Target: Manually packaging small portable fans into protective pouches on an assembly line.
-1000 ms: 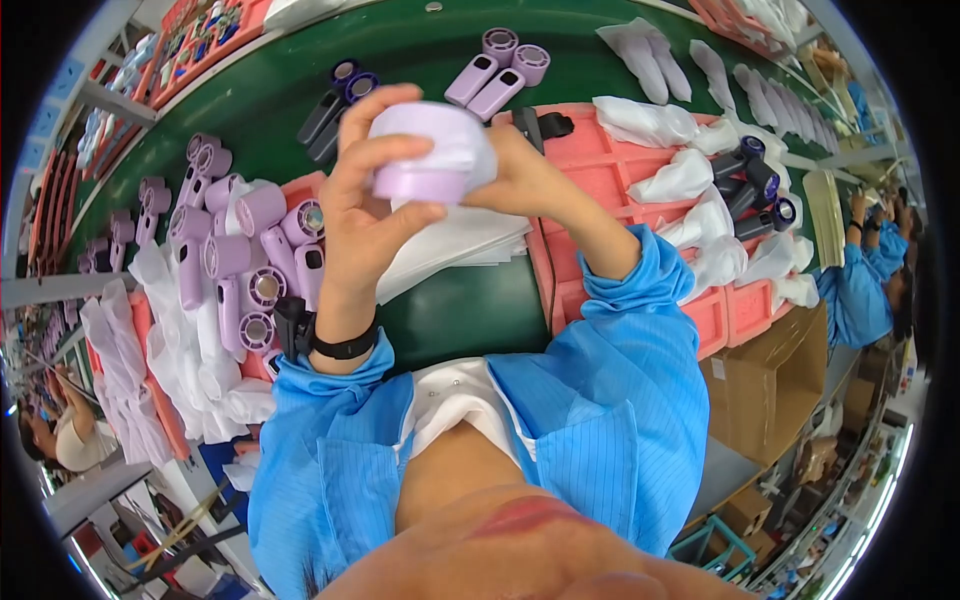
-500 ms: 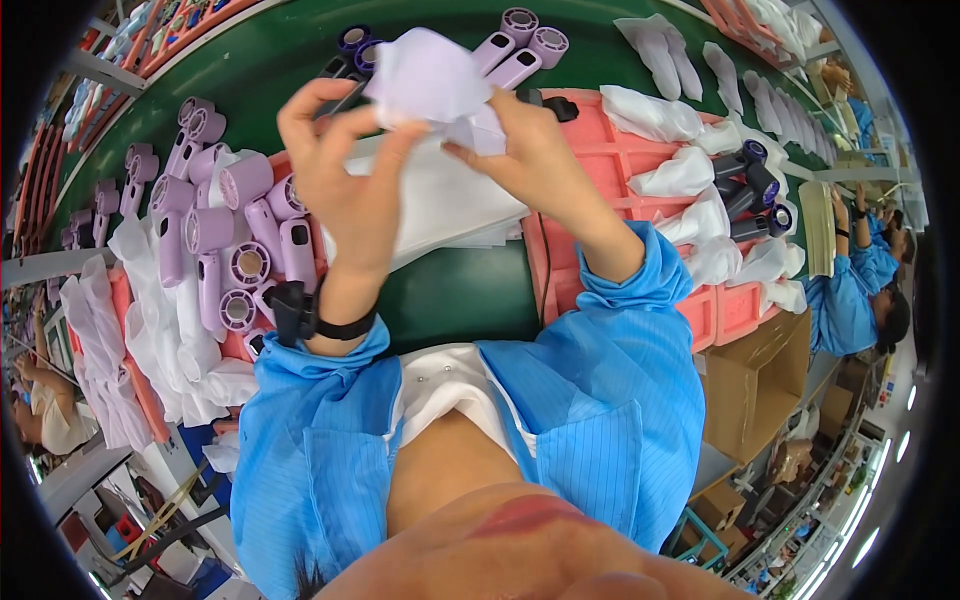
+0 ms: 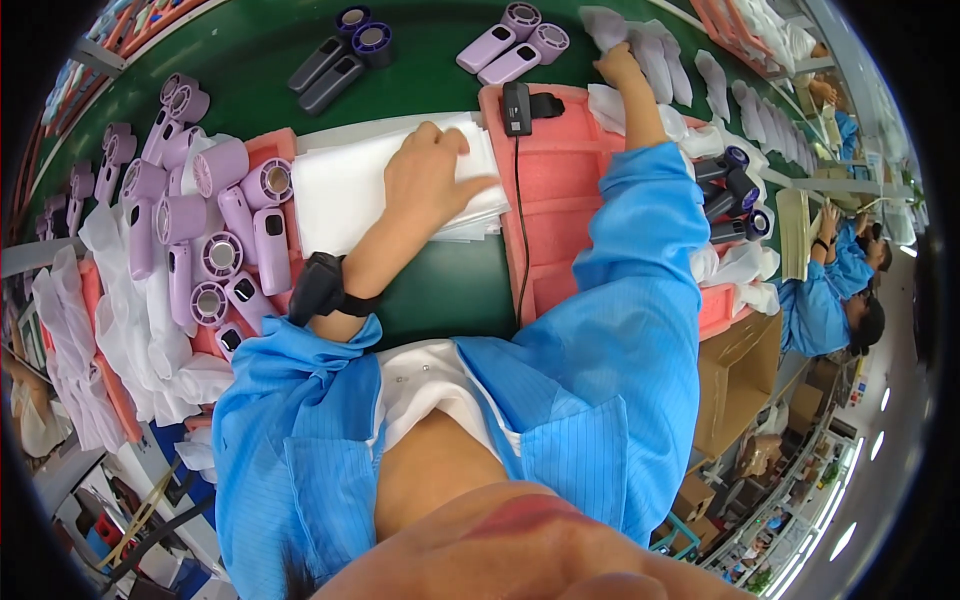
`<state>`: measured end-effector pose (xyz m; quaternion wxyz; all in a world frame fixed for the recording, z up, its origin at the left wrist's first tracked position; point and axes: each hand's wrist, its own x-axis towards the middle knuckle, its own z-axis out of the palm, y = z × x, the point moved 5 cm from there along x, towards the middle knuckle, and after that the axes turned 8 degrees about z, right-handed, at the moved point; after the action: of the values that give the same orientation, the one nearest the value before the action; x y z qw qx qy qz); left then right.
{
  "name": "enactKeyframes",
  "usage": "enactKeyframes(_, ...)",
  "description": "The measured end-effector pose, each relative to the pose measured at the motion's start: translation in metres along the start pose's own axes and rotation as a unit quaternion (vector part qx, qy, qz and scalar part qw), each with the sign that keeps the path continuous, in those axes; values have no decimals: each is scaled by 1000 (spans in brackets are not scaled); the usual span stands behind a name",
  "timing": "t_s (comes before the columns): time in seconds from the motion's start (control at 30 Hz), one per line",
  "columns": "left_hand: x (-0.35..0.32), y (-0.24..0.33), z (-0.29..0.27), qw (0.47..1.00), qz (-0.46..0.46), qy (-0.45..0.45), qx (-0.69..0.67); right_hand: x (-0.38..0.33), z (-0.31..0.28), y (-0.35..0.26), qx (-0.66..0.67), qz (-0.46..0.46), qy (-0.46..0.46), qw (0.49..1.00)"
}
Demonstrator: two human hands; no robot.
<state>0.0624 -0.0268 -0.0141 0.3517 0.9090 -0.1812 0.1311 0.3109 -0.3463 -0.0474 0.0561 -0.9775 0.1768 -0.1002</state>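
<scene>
**Left hand on the bag stack, right hand out at the far row**

The green bench [image 3: 250, 60] runs across the whole upper view. On it lies a pink foam tray [image 3: 560, 200], with a black cable running down its length from a small black device [image 3: 516, 107] at its far end. Left of that tray sits the stack of white bags [image 3: 345, 185], a flat rectangular pile whose long axis runs left to right, its right end just beside the tray's edge. The left hand [image 3: 432, 175] rests palm down on the right end of the stack, fingers spread and pointing away from the person, thumb out toward the tray; it presses rather than grips. A black wrist device [image 3: 318, 288] sits on that forearm.

The right hand [image 3: 618, 66] is stretched far out to a wrapped white item [image 3: 605, 25] at the head of a row of such bundles; the fingers curl at it, but I cannot tell whether they have closed on it.

To the left, roughly a dozen lilac handheld fans [image 3: 215, 225] are crowded together, pointing various ways. At the far side lie two dark fans [image 3: 335, 55] and two lilac fans [image 3: 510, 40], each pair side by side, heads pointing up and right.
</scene>
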Motion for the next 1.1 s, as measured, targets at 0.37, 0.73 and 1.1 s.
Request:
enactKeyframes(0.37, 4, -20, 7, 997, -30, -22, -70, -12, 20, -57, 363, -208, -205, 885)
enactKeyframes(0.73, 12, -44, -27, 876, -121, 31, -465, -153, -172, -82, 511, -260, -130, 809)
enactKeyframes(1.1, 8, -55, -66, 854, -174, 196, -449, -217, -176, -119, 495, -419, -39, 760)
